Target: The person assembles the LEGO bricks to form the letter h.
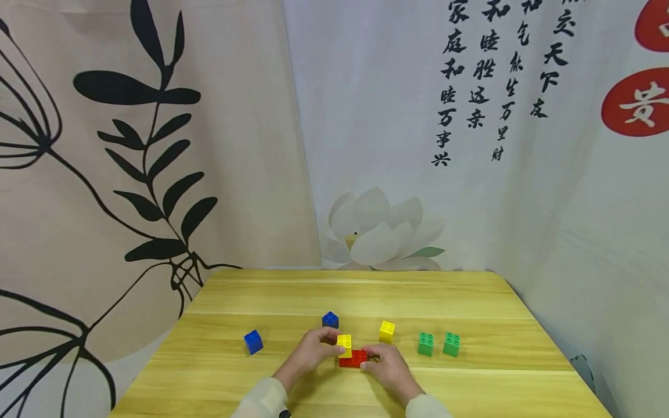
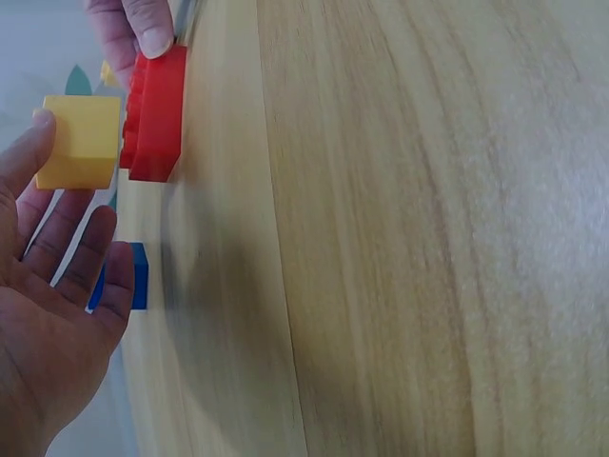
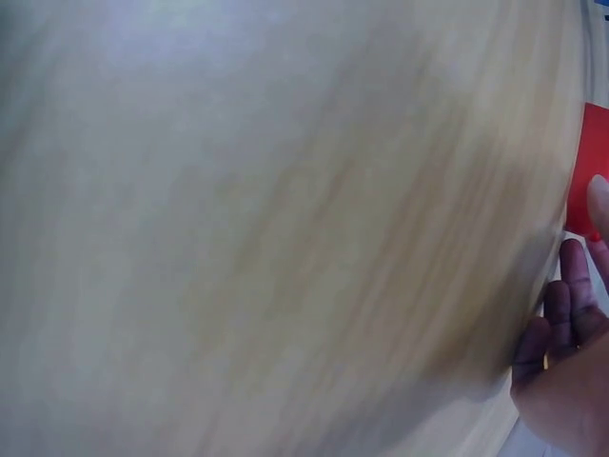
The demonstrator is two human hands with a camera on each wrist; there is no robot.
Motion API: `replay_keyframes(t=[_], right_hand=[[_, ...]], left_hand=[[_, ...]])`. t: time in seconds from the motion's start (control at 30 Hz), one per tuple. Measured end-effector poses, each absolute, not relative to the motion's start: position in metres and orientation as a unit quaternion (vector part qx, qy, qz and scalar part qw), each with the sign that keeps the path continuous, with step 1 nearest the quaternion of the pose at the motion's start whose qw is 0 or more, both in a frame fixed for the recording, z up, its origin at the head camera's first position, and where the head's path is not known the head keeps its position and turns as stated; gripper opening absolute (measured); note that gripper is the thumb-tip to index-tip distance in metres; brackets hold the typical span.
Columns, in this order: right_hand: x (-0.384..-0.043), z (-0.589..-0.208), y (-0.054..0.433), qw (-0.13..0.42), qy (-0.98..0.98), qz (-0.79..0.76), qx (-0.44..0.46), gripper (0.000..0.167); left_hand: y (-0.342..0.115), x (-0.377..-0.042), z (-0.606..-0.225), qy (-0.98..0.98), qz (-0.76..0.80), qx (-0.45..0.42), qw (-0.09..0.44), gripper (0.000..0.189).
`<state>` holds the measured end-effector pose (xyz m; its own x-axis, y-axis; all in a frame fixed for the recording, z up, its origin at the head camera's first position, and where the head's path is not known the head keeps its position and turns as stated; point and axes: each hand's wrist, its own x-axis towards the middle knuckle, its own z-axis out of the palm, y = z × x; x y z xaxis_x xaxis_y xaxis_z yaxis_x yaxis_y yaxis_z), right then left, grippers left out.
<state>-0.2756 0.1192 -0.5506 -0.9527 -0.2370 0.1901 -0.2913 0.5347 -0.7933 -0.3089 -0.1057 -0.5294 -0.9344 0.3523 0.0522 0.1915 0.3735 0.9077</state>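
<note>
My left hand (image 1: 313, 350) pinches a yellow toy building block (image 1: 344, 345) between thumb and fingers. In the left wrist view this yellow block (image 2: 80, 143) hangs beside the studded top of a longer red block (image 2: 157, 119), seemingly a little apart from it. On the table, the red block (image 1: 353, 359) lies with its studs up. My right hand (image 1: 389, 367) grips the red block's right end, thumb in front and fingers behind. In the right wrist view only part of the red block (image 3: 588, 171) and the right hand (image 3: 571, 362) shows at the edge.
A blue block (image 1: 330, 319) stands just behind my left hand, another blue block (image 1: 253, 342) farther left. A second yellow block (image 1: 387, 331) sits behind my right hand. Two green blocks (image 1: 425, 343) stand to the right on the wooden table (image 1: 502, 383). Printed cloth hangs behind.
</note>
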Motion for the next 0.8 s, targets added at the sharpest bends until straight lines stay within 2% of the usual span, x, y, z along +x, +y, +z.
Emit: replay_keyframes(t=[0.33,0.57,0.67,0.8], right_hand=[[-0.275,-0.551,0.116,0.031,-0.879,0.459,0.129,0.033],[-0.277,-0.552,0.108,0.07,-0.901,0.42,0.079,0.03],[-0.278,-0.553,0.107,0.078,-0.908,0.407,0.066,0.034],[-0.278,-0.553,0.106,0.072,-0.91,0.403,0.059,0.049]], left_hand=[[-0.108,-0.31,-0.529,0.828,0.531,0.167,0.073,0.031],[-0.117,-0.304,-0.529,0.829,0.529,0.164,0.074,0.028],[-0.122,-0.301,-0.53,0.829,0.528,0.164,0.089,0.028],[-0.126,-0.3,-0.533,0.825,0.525,0.174,0.117,0.027]])
